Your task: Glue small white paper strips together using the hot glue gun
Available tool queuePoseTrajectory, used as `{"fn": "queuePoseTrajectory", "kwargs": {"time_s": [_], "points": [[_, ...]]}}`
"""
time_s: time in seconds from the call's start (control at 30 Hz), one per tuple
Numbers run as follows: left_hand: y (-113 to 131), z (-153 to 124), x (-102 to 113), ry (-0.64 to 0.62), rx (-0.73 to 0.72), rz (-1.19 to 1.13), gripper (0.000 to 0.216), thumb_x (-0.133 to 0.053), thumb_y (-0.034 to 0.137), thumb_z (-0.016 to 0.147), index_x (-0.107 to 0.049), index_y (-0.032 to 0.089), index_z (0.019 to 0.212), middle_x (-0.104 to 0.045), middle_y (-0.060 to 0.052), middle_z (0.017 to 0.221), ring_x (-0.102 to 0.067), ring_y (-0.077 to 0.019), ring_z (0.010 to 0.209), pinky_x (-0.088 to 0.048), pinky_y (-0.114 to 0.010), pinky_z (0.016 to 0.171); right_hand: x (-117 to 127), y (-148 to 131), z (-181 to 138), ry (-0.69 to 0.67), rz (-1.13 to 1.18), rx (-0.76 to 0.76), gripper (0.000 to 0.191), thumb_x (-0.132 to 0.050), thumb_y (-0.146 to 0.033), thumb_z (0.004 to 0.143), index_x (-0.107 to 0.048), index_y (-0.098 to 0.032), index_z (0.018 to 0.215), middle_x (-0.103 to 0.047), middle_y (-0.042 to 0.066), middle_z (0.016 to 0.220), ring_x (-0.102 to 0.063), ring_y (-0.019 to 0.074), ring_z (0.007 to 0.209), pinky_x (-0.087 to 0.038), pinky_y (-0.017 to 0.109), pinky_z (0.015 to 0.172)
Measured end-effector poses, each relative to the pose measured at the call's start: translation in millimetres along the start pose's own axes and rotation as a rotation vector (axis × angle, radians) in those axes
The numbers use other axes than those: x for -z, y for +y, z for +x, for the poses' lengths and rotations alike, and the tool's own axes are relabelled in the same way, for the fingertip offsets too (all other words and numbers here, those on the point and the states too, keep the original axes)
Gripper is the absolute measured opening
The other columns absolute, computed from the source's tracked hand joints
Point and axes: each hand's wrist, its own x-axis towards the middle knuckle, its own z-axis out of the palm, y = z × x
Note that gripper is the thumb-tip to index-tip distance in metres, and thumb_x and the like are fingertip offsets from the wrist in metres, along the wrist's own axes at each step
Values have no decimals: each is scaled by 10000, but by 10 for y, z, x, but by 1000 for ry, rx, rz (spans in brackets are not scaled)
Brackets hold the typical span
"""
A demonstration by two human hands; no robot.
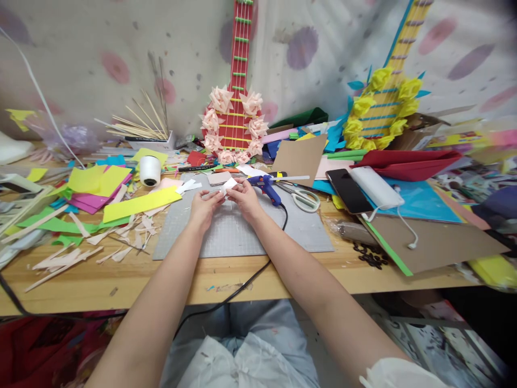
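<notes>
A small piece of white paper point(229, 185) is pinched between my two hands, above the grey cutting mat point(226, 242). My left hand point(203, 209) closes on its left side, thumb and fingertips together. On the other side, my right hand point(245, 198) grips it with thumb and index finger. Its exact shape is partly hidden by the fingers. Just right of my right hand lies a blue glue gun point(266, 188) with a clear glue stick in its back. Scissors point(304, 199) with pale handles rest beside it. White paper strips point(188, 186) lie left of my hands.
Behind stand a red paper guitar point(237, 124) with pink flowers and a yellow one point(382, 110). A white thread spool point(149, 171), coloured paper point(97, 180) and scraps cover the left. A phone point(349, 191) and white power bank point(376, 187) lie right. The glue gun's black cord point(242, 290) crosses the table edge.
</notes>
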Motion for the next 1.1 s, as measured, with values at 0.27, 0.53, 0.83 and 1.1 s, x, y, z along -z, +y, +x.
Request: {"fn": "queuePoseTrajectory", "kwargs": {"time_s": [0.27, 0.53, 0.83, 1.1], "points": [[93, 107, -5, 20, 57, 98, 466, -671, 8, 581, -361, 173, 888, -639, -41, 754, -635, -133, 647, -515, -337, 731, 8, -10, 34, 43, 3, -6, 428, -690, -238, 522, -446, -216, 873, -498, -82, 636, -501, 63, 577, -402, 202, 578], [-3, 97, -64, -17, 33, 88, 433, -655, 14, 606, -341, 173, 858, -633, -23, 705, -644, -148, 627, -527, -332, 681, 89, 1, 55, 112, 49, 17, 416, -686, -205, 511, -454, -206, 856, -514, -91, 613, -497, 53, 550, -394, 186, 556], [-106, 111, -60, 66, -15, 121, 491, -660, -7, 579, -290, 193, 833, -626, 3, 637, -622, -137, 534, -518, -305, 617, 136, 35, 2, 199, -317, 227, 322, -619, -176, 576, -438, -201, 841, -527, -86, 585, -497, 79, 561, -395, 228, 606], [-110, 91, -100, 102, -17, 166, 532, -701, 24, 536, -287, 200, 821, -626, 15, 622, -599, -119, 498, -499, -280, 594, 152, 57, -3, 217, -276, 186, 341, -627, -181, 559, -428, -200, 835, -503, -103, 545, -487, 77, 524, -390, 232, 589]]}}
